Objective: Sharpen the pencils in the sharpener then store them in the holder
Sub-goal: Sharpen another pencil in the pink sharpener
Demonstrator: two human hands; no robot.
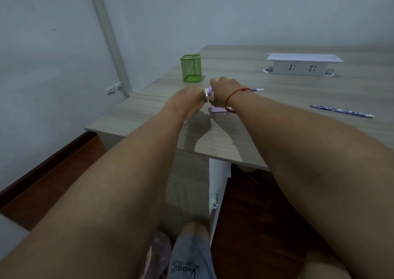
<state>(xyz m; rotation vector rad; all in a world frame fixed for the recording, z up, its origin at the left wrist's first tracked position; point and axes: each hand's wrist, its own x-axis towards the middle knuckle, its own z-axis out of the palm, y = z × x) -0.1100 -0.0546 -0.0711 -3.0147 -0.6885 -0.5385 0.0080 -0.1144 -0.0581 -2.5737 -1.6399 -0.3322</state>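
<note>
A small pink and lilac sharpener (pixel 217 109) stands on the wooden desk (pixel 277 87), mostly hidden by my hands. My right hand (pixel 221 91) is curled over its top. My left hand (pixel 189 96) is blurred at the sharpener's left end, fingers curled at its crank. The end of a blue pencil (pixel 258 90) sticks out to the right behind my right wrist. A second blue patterned pencil (pixel 341 111) lies loose on the desk to the right. The green mesh holder (pixel 191 68) stands just behind my hands.
A white socket box (pixel 302 64) rises from the desk at the back right. The desk's near edge runs diagonally under my forearms. The wall is close on the left, and dark wooden floor lies below.
</note>
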